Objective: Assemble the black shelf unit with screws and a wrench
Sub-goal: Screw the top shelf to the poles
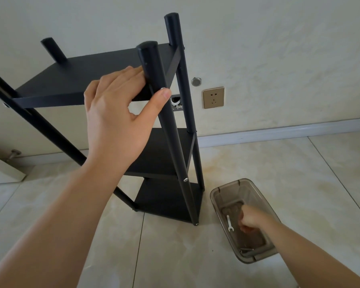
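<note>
Glossy beige floor tiles [268, 173] | matte black shelf unit [104, 80] standing by wall | left hand [116, 113] gripping round post | right hand [250, 220] curled inside smoky plastic bin [220, 194], contents unclear | white wrench [229, 223] in bin | no legible text

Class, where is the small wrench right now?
The wrench lies in the clear plastic tub on the floor, right of the shelf unit, beside the right hand.
</note>
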